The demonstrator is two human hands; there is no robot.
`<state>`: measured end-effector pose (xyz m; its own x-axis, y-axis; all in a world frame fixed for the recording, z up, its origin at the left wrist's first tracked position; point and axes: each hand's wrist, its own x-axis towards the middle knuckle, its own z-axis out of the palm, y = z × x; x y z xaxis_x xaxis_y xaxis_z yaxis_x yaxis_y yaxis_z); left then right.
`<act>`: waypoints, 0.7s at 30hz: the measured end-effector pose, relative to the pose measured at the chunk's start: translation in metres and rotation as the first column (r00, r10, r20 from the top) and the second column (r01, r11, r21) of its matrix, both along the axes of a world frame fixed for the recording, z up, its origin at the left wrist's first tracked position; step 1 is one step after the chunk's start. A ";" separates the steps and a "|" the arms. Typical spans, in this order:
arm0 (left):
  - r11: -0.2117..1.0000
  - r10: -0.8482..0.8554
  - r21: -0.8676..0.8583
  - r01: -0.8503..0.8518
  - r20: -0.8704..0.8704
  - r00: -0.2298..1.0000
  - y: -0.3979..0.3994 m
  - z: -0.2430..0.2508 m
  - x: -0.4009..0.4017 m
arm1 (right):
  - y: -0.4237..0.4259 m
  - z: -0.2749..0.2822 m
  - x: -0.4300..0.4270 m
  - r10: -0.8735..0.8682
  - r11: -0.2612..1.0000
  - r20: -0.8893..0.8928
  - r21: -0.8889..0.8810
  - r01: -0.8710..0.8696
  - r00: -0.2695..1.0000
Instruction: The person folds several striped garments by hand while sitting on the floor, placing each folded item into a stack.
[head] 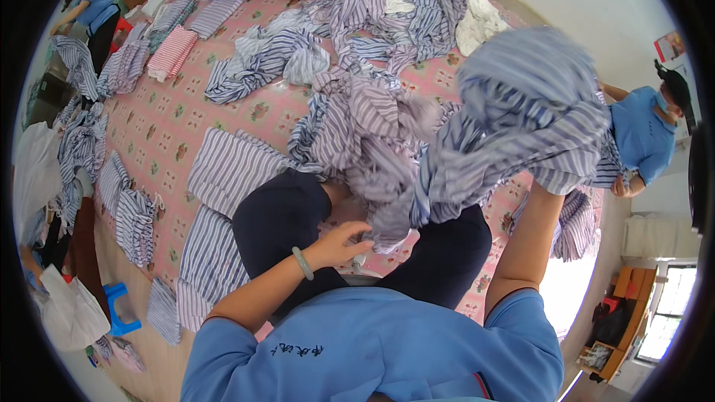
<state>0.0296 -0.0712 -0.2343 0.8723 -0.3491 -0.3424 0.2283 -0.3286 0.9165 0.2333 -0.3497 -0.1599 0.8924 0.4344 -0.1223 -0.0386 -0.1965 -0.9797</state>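
A blue-and-grey striped cloth garment [519, 117], blurred by motion, is bunched up in the air at my right. My right forearm runs up into it, and the cloth covers my right hand. Its folds trail down toward my lap. Fingers spread, my left hand [338, 244] is beside the lower edge of a greyish striped garment [385, 195], and a pale bangle [303, 263] circles the wrist. Whether the fingertips touch that cloth is unclear. More crumpled striped clothing lies in front of my knees.
Folded striped garments [237, 170] lie left of my knee on the pink patterned floor sheet [162, 134]. Beyond is a large loose heap of striped clothes [402, 17]. A co-worker [642, 128] handles cloth at right; other people work at left and far side. A blue stool [120, 310] stands left.
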 end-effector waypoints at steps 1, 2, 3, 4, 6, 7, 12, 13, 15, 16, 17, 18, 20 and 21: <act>0.991 -0.053 -0.130 0.021 -0.256 0.965 -0.007 -0.005 -0.009 | 0.000 0.003 -0.011 -0.012 0.999 -0.028 0.048 0.013 1.000; 0.926 -0.109 -0.375 -0.030 -0.344 0.932 -0.016 -0.013 -0.018 | -0.001 0.006 -0.024 -0.020 0.996 -0.058 0.089 0.026 0.998; 0.923 -0.128 -0.385 -0.010 -0.331 0.935 -0.026 -0.010 -0.021 | -0.004 0.006 -0.039 -0.038 0.991 -0.096 0.125 0.050 0.995; 0.893 -0.111 -0.444 -0.073 -0.376 0.920 -0.035 -0.004 -0.024 | -0.004 0.002 -0.056 -0.045 0.985 -0.139 0.162 0.068 0.989; 0.804 -0.143 -0.568 -0.176 -0.473 0.869 -0.051 0.002 -0.027 | -0.002 -0.010 -0.093 -0.032 0.968 -0.248 0.233 0.092 0.968; 0.804 -0.152 -0.571 -0.165 -0.466 0.872 -0.053 0.000 -0.028 | 0.002 -0.021 -0.113 -0.011 0.959 -0.309 0.266 0.097 0.951; 0.370 -0.230 -0.689 -0.623 -0.718 0.657 -0.046 -0.005 -0.045 | 0.029 -0.078 -0.231 0.170 0.890 -0.576 0.438 0.126 0.800; 0.356 -0.175 -0.641 -0.680 -0.760 0.626 -0.043 -0.021 -0.048 | 0.035 -0.086 -0.254 0.210 0.870 -0.603 0.475 0.135 0.770; 0.524 -0.057 -0.602 -0.602 -0.730 0.681 -0.036 -0.065 -0.058 | 0.038 -0.097 -0.286 0.274 0.828 -0.634 0.538 0.158 0.723; 0.590 0.025 -0.512 -0.624 -0.761 0.648 -0.032 -0.070 -0.063 | 0.037 -0.099 -0.295 0.302 0.808 -0.641 0.565 0.167 0.706; 0.646 0.110 -0.414 -0.642 -0.781 0.615 -0.031 -0.075 -0.068 | 0.034 -0.102 -0.301 0.325 0.792 -0.648 0.584 0.176 0.689; 0.519 0.004 -0.546 -0.658 -0.768 0.641 -0.038 -0.028 -0.074 | 0.023 -0.100 -0.297 0.350 0.765 -0.664 0.610 0.208 0.661; 0.438 0.071 -0.589 -0.679 -0.730 0.679 -0.038 0.018 -0.080 | 0.004 -0.079 -0.283 0.473 0.695 -0.685 0.677 0.243 0.555; 0.440 0.122 -0.630 -0.640 -0.664 0.737 -0.036 0.027 -0.080 | -0.009 -0.066 -0.267 0.549 0.650 -0.684 0.710 0.269 0.480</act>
<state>-0.0507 -0.1073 -0.2078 0.7930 -0.3516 -0.4975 0.5759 0.6989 0.4241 -0.0335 -0.3588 -0.2258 0.4428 0.8367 -0.3222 -0.8896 0.3652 -0.2744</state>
